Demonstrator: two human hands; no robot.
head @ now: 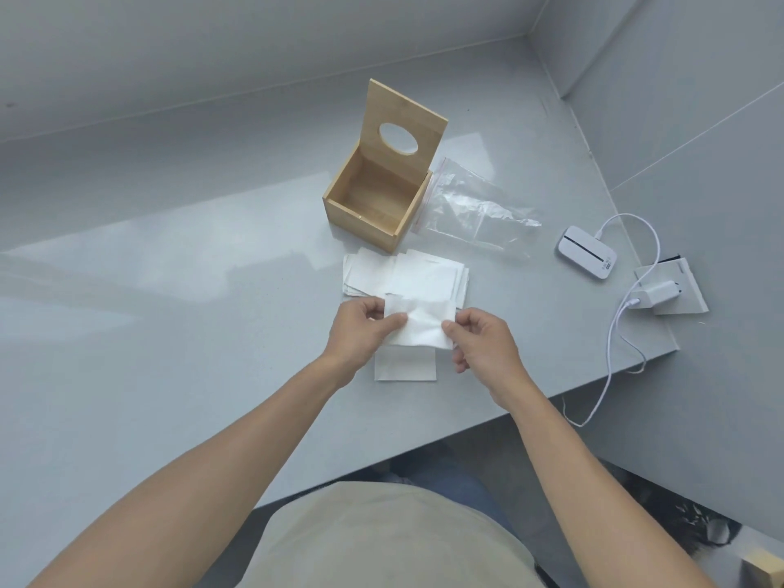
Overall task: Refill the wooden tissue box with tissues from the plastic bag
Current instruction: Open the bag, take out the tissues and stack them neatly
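The wooden tissue box (pixel 373 218) stands on the grey table with its lid, which has an oval hole, tilted up and back; its inside is bare. A clear plastic bag (pixel 471 210) lies flat just right of the box. A loose pile of white tissues (pixel 407 275) lies in front of the box. My left hand (pixel 365 328) and my right hand (pixel 479 337) each pinch one side of a single white tissue (pixel 424 326) held just above the table. One folded tissue (pixel 405 367) lies flat under my hands.
A small white device (pixel 587 258) with a white cable (pixel 615 333) sits at the right, beside a white plug adapter on a grey socket block (pixel 670 290). The table's front edge (pixel 466 435) runs diagonally close to my body. Walls close the back and right.
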